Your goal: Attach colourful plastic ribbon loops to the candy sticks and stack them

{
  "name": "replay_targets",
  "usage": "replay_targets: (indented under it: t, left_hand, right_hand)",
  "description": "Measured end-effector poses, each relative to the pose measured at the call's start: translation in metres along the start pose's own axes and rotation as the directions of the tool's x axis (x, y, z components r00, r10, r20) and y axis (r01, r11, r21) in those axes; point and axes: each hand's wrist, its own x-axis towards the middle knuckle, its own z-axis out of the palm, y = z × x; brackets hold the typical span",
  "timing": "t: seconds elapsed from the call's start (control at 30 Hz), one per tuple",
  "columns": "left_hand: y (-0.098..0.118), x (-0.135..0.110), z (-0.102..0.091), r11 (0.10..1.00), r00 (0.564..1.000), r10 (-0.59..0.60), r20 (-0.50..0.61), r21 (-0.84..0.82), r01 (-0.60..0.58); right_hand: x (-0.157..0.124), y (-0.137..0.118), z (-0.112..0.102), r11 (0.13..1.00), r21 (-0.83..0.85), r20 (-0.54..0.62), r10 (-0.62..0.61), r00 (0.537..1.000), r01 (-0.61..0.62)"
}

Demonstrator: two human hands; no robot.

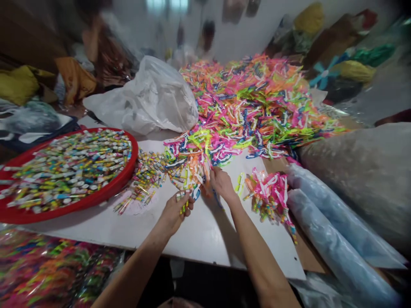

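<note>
My left hand is closed around several short, patterned sticks in yellow, green and white, above the front of the white table board. Just right of it, my right hand reaches to the near edge of a large heap of bright plastic pieces in pink, orange, lime and blue. Its fingers are bent together beside blurred orange and blue pieces; what they grip cannot be made out. Loose patterned sticks lie left of my hands. A small pile of pink-topped patterned sticks lies to the right.
A red round tray full of short patterned sticks stands at the left. A white plastic bag lies behind it. Clear plastic rolls lie along the right. Packed colourful bundles sit below the board's left edge. A person is at the back left.
</note>
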Motion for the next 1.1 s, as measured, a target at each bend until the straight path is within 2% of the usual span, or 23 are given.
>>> replay_targets:
  t: [0.03,0.07,0.13,0.2,0.23,0.3,0.37,0.47,0.53,0.63,0.7,0.77,0.83,0.87,0.93,1.0,1.1]
  left_hand:
    - [0.001,0.001,-0.002,0.999,0.999,0.031,-0.018,0.024,-0.030]
    - [0.001,0.000,-0.004,0.998,0.998,0.051,-0.030,0.043,-0.050]
    - [-0.005,-0.004,-0.006,0.997,0.998,0.066,-0.011,0.049,-0.065]
    - [-0.011,-0.008,-0.005,0.996,0.996,0.087,0.021,0.005,-0.088]
    - [-0.012,-0.010,-0.004,0.994,0.994,0.105,0.024,-0.025,-0.105]
    - [-0.009,-0.011,-0.003,0.988,0.990,0.139,0.001,-0.066,-0.139]
    - [-0.002,-0.011,-0.004,0.985,0.986,0.163,-0.018,-0.055,-0.164]
    - [0.008,-0.011,-0.013,0.980,0.980,0.198,-0.020,-0.013,-0.199]
    - [0.008,-0.014,-0.019,0.974,0.975,0.222,-0.028,0.044,-0.221]
    - [0.000,-0.020,-0.023,0.968,0.976,0.214,0.026,0.131,-0.216]
    - [-0.004,-0.023,-0.021,0.971,0.975,0.205,0.081,0.112,-0.213]
    - [-0.005,-0.025,-0.016,0.973,0.970,0.220,0.099,0.052,-0.226]
    - [-0.004,-0.025,-0.012,0.973,0.970,0.225,0.092,0.020,-0.228]
    - [-0.003,-0.025,-0.011,0.975,0.973,0.215,0.087,0.031,-0.218]
    - [-0.003,-0.025,-0.012,0.977,0.980,0.188,0.070,0.086,-0.194]
    - [-0.005,-0.026,-0.015,0.969,0.981,0.184,0.057,0.156,-0.190]
    - [-0.011,-0.026,-0.022,0.942,0.978,0.197,0.072,0.263,-0.209]
  right_hand:
    - [-0.008,-0.003,0.001,0.977,0.214,-0.013,-0.019,1.000,0.021]
    - [-0.018,-0.007,0.005,0.901,0.432,-0.010,-0.039,0.999,0.039]
    - [-0.038,-0.014,0.017,0.647,0.762,0.029,-0.070,0.997,0.024]
    - [-0.055,-0.021,0.032,0.448,0.894,0.069,-0.076,0.995,-0.028]
    - [-0.062,-0.024,0.039,0.402,0.915,0.074,-0.065,0.995,-0.042]
    - [-0.070,-0.028,0.051,0.376,0.926,0.061,-0.038,0.997,-0.043]
    - [-0.073,-0.030,0.058,0.397,0.917,0.070,-0.064,0.995,-0.038]
    - [-0.069,-0.029,0.059,0.464,0.885,0.098,-0.105,0.990,-0.038]
    - [-0.065,-0.031,0.055,0.458,0.888,0.059,-0.037,0.998,-0.035]
    - [-0.063,-0.039,0.048,0.299,0.954,0.011,0.050,0.999,-0.026]
    - [-0.066,-0.047,0.046,0.185,0.981,0.055,0.033,0.998,-0.060]
    - [-0.073,-0.053,0.049,0.137,0.987,0.087,0.022,0.996,-0.089]
    - [-0.082,-0.054,0.053,0.149,0.987,0.053,0.059,0.997,-0.062]
    - [-0.086,-0.052,0.054,0.186,0.982,0.030,0.081,0.996,-0.045]
    - [-0.091,-0.046,0.054,0.316,0.948,0.015,0.092,0.996,-0.044]
    - [-0.095,-0.039,0.048,0.463,0.883,0.062,0.052,0.997,-0.079]
    - [-0.096,-0.031,0.032,0.575,0.812,0.094,0.036,0.995,-0.098]
